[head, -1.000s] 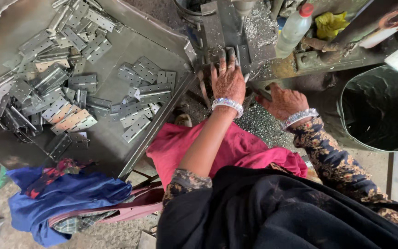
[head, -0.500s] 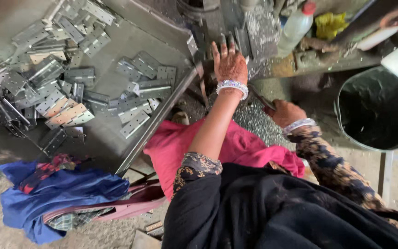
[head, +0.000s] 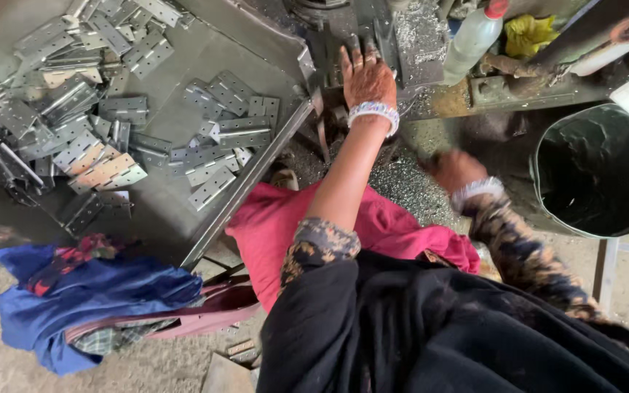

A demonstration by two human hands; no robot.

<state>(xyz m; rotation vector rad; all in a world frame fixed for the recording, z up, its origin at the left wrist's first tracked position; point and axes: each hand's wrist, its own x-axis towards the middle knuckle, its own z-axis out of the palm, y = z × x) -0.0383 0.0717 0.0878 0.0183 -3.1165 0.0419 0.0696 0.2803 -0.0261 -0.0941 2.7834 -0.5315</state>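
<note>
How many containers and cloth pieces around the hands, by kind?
Plastic bottle: 1
Black bucket: 1
Pink cloth: 1
Blue cloth: 1
Yellow rag: 1
Total: 5
The metal hinges are piled too thickly on the tray to count. The left hand rests on the machine; the right hand is blurred.

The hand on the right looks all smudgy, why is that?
In the head view the right hand is smeared by motion blur, while the left hand and the metal hinges look sharp; daylight is soft, and the dark bucket stays shadowed inside.
</note>
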